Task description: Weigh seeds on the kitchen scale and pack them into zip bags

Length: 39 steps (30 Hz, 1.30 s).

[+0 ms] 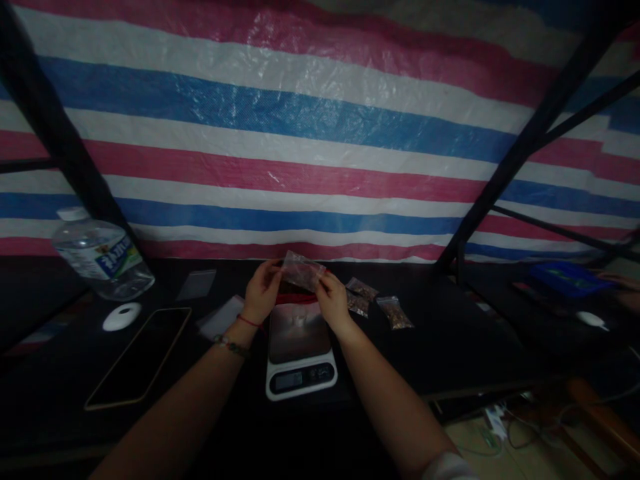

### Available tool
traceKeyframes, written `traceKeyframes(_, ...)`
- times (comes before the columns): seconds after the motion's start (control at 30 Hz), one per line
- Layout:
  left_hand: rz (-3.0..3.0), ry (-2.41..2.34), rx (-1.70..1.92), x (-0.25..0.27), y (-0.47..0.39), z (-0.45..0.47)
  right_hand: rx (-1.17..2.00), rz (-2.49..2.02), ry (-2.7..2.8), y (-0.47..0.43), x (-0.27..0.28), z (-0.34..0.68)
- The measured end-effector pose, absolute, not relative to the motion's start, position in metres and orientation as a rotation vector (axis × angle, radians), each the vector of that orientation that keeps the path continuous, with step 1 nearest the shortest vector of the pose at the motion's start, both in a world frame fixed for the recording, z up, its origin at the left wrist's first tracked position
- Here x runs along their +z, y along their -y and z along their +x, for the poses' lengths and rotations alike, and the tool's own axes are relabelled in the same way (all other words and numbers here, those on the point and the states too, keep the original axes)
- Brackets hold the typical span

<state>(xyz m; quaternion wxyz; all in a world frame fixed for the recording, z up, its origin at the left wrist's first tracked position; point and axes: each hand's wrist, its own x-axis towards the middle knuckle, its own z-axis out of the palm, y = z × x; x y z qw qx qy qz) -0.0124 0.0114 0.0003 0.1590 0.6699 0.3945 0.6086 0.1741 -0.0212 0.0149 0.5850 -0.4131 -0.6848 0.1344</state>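
Between my two hands a clear plastic bag (303, 270) is held up, just behind the kitchen scale. My left hand (263, 291) pinches its left side, and my right hand (331, 293) pinches its right side. The bag looks flat and see-through. Below it stands the white digital scale (301, 353), its metal plate bare and its display toward me. A red object (297, 299), partly hidden by my hands and the bag, lies behind the scale. Right of my right hand are small zip bags (395, 313) filled with brown bits. Empty clear bags (223, 318) lie beside my left wrist.
On the left are a large plastic bottle (103, 257), a white mouse (121, 317), a phone (140, 357) and another flat clear bag (197, 285). A blue box (567, 278) lies at far right near another person's hand (625, 280). Striped sheeting hangs behind the black table.
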Motion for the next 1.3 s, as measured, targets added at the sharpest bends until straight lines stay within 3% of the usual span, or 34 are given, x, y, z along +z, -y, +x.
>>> traceKeyframes(0.1, 2.406, -1.181, 1.709, 0.013, -0.002, -0.018, 0.327, -0.983, 1.604, 0.022, 0.015, 0.174)
traceKeyframes(0.23, 2.884, -1.034, 1.373, 0.035, 0.008, -0.020, 0.333, -0.996, 1.593, 0.024, 0.015, 0.172)
traceKeyframes(0.5, 3.012, -0.932, 0.809, 0.070, 0.004, -0.010, 0.405, -0.922, 1.726, 0.030, 0.014, 0.162)
traceKeyframes(0.67, 2.823, -1.198, 0.975, 0.062, -0.007, -0.039, 0.379, -0.869, 1.619, 0.024, 0.018, 0.174)
traceKeyframes(0.9, 2.299, -1.584, 1.365, 0.007, -0.021, -0.086, 0.438, -0.999, 1.760, 0.006, 0.006, 0.188)
traceKeyframes(1.3, 2.193, -1.343, 1.064, -0.004, -0.016, -0.080, 0.375, -1.299, 2.604, -0.064, 0.025, 0.138)
